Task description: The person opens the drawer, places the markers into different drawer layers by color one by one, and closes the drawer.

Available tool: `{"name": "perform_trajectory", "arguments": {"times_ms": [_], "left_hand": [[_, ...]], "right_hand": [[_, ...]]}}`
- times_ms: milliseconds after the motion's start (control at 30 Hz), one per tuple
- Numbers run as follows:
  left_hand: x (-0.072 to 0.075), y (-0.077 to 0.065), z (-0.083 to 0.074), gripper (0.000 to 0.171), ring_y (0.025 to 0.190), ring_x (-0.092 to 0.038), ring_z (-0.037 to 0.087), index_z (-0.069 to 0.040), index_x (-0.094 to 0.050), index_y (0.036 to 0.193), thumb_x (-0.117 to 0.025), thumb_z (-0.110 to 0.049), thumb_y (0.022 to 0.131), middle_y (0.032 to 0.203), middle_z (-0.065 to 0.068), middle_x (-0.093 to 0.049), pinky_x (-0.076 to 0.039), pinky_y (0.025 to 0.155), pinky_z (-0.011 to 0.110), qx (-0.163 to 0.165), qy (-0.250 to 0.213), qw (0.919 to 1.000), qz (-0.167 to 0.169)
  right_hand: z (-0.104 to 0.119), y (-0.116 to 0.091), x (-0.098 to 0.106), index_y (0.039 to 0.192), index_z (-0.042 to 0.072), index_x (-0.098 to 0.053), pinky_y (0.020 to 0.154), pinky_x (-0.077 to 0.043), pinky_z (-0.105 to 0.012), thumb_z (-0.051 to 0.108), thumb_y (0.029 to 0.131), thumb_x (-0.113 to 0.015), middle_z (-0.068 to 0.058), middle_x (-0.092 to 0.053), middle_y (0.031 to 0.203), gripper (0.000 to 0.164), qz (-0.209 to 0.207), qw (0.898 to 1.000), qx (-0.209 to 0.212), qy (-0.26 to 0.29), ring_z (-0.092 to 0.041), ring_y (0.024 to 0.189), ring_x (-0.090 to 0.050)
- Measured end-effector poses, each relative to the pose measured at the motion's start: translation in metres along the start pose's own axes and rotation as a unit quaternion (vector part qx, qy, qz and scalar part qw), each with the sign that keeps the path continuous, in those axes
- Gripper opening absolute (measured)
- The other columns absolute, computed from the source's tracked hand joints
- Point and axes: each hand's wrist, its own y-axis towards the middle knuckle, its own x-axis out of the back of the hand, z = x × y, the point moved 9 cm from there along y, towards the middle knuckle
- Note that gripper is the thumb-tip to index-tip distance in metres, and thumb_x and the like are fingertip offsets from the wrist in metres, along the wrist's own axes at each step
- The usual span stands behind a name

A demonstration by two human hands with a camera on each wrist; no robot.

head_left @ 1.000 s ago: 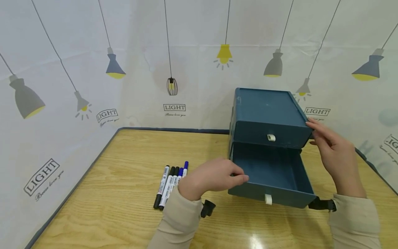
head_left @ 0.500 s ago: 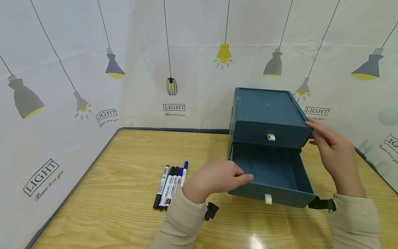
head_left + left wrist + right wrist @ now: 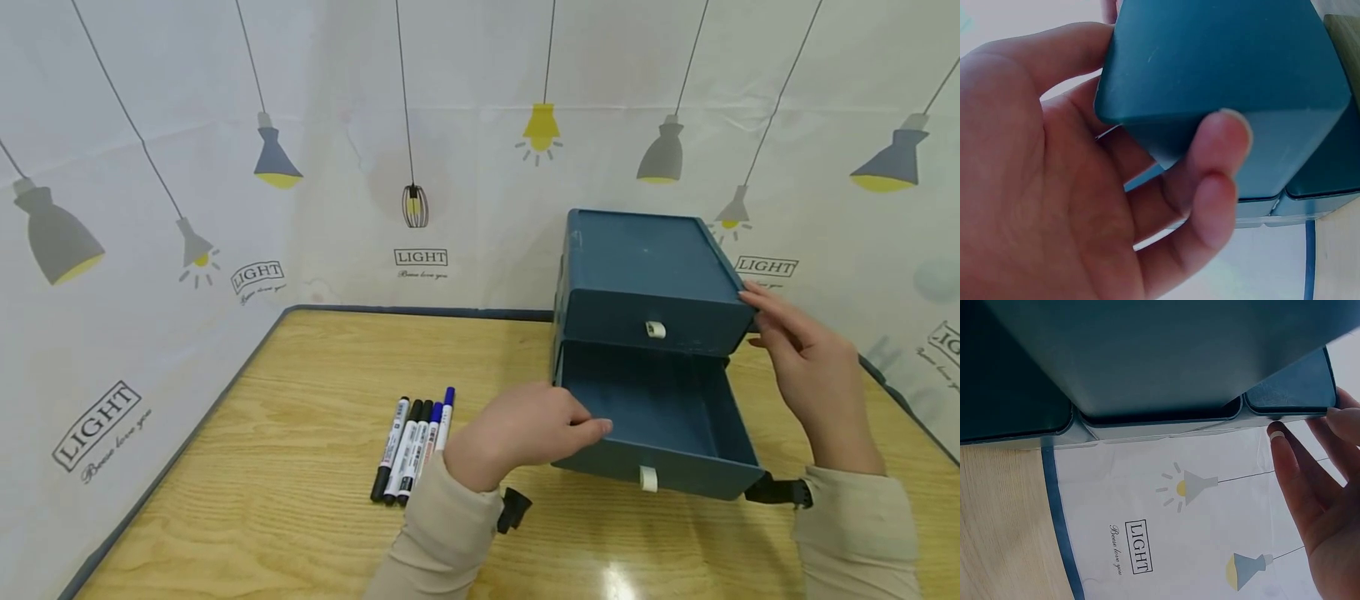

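A dark blue drawer cabinet (image 3: 652, 250) stands at the right of the table, its lower drawer (image 3: 660, 479) pulled out and bare inside. At the drawer's front left corner, my left hand (image 3: 517, 429) grips it, fingers curled about the corner and thumb over the front edge. The left wrist view shows those curled fingers (image 3: 1210, 206) against the drawer's outside. My right hand (image 3: 813, 375) rests on the upper right front corner of the cabinet. In the right wrist view its fairly straight fingers (image 3: 1288, 465) touch the upper drawer's side. The upper drawer is pushed in, with a pale pull tab (image 3: 656, 330).
Several markers (image 3: 412, 450) with black and blue caps lie side by side on the wooden table (image 3: 315, 375), left of the cabinet; my left sleeve partly covers them. A white backdrop (image 3: 480, 200) printed with lamps rises behind the table.
My left hand has shifted slightly to the right along the drawer's front edge. The right hand, drawer and markers look unmoved.
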Motion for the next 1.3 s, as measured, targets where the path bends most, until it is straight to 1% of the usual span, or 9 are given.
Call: {"name": "perform_trajectory", "arguments": {"times_ms": [167, 300, 400, 633, 767, 900, 1033, 1133, 1300], "left_hand": [[0.001, 0.001, -0.001, 0.043, 0.048, -0.042, 0.009, -0.021, -0.062, 0.064, -0.040, -0.045, 0.092, 0.050, -0.006, -0.042, -0.036, 0.051, 0.024, -0.005, 0.003, 1.0000, -0.003], [0.001, 0.002, -0.002, 0.034, 0.061, -0.051, 0.002, -0.027, -0.068, 0.096, -0.040, -0.046, 0.092, 0.076, -0.013, -0.061, -0.043, 0.061, 0.023, -0.008, 0.008, 0.9999, -0.003], [0.001, 0.002, -0.002, 0.034, 0.069, -0.054, 0.000, -0.028, -0.065, 0.106, -0.041, -0.046, 0.092, 0.092, -0.014, -0.062, -0.045, 0.068, 0.023, -0.008, 0.009, 0.9999, -0.003], [0.003, 0.000, -0.006, 0.032, 0.060, -0.050, 0.004, -0.025, -0.066, 0.094, -0.039, -0.043, 0.093, 0.074, -0.012, -0.057, -0.041, 0.059, 0.024, -0.017, 0.025, 0.9995, -0.011], [0.006, -0.003, -0.008, 0.030, 0.072, -0.053, 0.000, -0.028, -0.064, 0.107, -0.042, -0.042, 0.093, 0.093, -0.016, -0.060, -0.044, 0.067, 0.022, -0.019, 0.027, 0.9992, -0.022], [0.012, -0.007, -0.008, 0.028, 0.077, -0.055, -0.001, -0.026, -0.064, 0.109, -0.044, -0.038, 0.093, 0.100, -0.015, -0.061, -0.045, 0.071, 0.022, -0.021, 0.023, 0.9988, -0.038], [0.024, -0.011, -0.008, 0.025, 0.068, -0.052, -0.001, -0.023, -0.064, 0.107, -0.045, -0.031, 0.094, 0.085, -0.013, -0.061, -0.044, 0.072, 0.019, -0.039, 0.031, 0.9952, -0.084], [0.034, -0.014, -0.009, 0.020, 0.056, -0.047, 0.003, -0.021, -0.064, 0.093, -0.045, -0.028, 0.094, 0.067, -0.010, -0.054, -0.043, 0.061, 0.018, -0.058, 0.022, 0.9911, -0.118], [0.046, -0.018, -0.008, 0.025, 0.046, -0.040, 0.007, -0.022, -0.052, 0.071, -0.046, -0.032, 0.093, 0.054, -0.006, -0.042, -0.035, 0.047, 0.020, -0.078, -0.002, 0.9848, -0.155]], "right_hand": [[-0.001, 0.000, 0.000, 0.126, 0.036, -0.050, 0.065, -0.037, -0.004, 0.024, 0.095, -0.042, 0.016, -0.044, 0.130, 0.034, 0.001, 1.000, 0.000, 0.003, 0.020, 0.081, -0.046], [-0.001, -0.001, 0.000, 0.126, 0.037, -0.050, 0.064, -0.037, -0.005, 0.024, 0.095, -0.042, 0.015, -0.044, 0.130, 0.034, 0.002, 1.000, -0.001, 0.001, 0.018, 0.081, -0.048], [-0.001, 0.000, -0.001, 0.126, 0.037, -0.049, 0.063, -0.038, -0.005, 0.024, 0.095, -0.042, 0.014, -0.044, 0.131, 0.034, 0.003, 1.000, -0.002, 0.002, 0.017, 0.081, -0.049], [0.001, 0.000, -0.001, 0.126, 0.036, -0.050, 0.065, -0.037, -0.004, 0.023, 0.095, -0.043, 0.014, -0.044, 0.131, 0.034, 0.001, 1.000, 0.002, 0.007, 0.019, 0.082, -0.047], [0.000, 0.000, -0.001, 0.125, 0.036, -0.050, 0.066, -0.037, -0.004, 0.023, 0.095, -0.042, 0.016, -0.044, 0.130, 0.034, 0.001, 1.000, 0.001, 0.007, 0.020, 0.082, -0.047], [0.000, 0.000, -0.001, 0.126, 0.035, -0.050, 0.066, -0.037, -0.004, 0.023, 0.095, -0.042, 0.015, -0.044, 0.131, 0.034, 0.003, 1.000, -0.002, 0.009, 0.019, 0.082, -0.047], [-0.001, 0.000, -0.001, 0.126, 0.035, -0.050, 0.065, -0.038, -0.005, 0.023, 0.095, -0.042, 0.014, -0.044, 0.131, 0.034, 0.006, 1.000, -0.004, 0.008, 0.018, 0.081, -0.048], [-0.001, 0.000, -0.001, 0.126, 0.035, -0.050, 0.064, -0.037, -0.005, 0.023, 0.095, -0.042, 0.014, -0.044, 0.131, 0.034, 0.005, 1.000, -0.003, 0.007, 0.018, 0.081, -0.048], [-0.001, 0.001, -0.001, 0.126, 0.036, -0.050, 0.065, -0.037, -0.005, 0.023, 0.095, -0.043, 0.015, -0.044, 0.131, 0.034, 0.003, 1.000, -0.002, 0.006, 0.020, 0.081, -0.046]]}}
